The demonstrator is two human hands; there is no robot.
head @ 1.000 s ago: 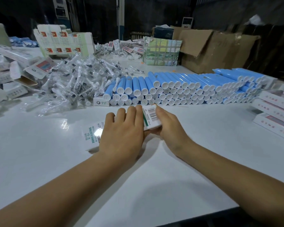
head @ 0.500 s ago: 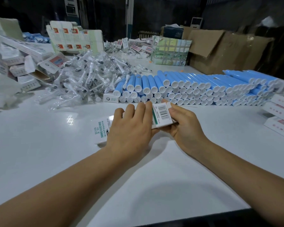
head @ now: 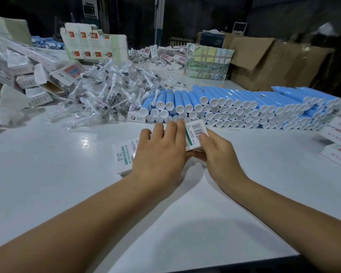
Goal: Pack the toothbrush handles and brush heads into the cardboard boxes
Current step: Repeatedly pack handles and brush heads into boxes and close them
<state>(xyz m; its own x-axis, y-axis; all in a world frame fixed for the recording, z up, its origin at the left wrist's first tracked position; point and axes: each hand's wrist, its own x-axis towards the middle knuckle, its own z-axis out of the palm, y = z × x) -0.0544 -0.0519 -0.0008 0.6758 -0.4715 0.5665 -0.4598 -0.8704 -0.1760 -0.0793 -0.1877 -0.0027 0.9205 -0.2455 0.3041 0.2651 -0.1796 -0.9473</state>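
I have a white cardboard box lying on the white table in front of me, its long side running left to right. My left hand lies over the middle of the box, fingers fairly straight and spread across its top, pressing it down. My right hand grips the right end of the box, thumb on top beside the barcode label and the other fingers curled underneath. That end is lifted a little off the table. The two hands are close together, almost touching over the box.

Just behind the box, a long stack of blue toothbrush handles lies in rows with the white end caps facing me. To the left of that stack sits a loose heap of brush heads in clear plastic wrappers. More small boxes are piled at the far left, and flat white boxes are stacked at the right edge. Brown cartons stand at the back right.
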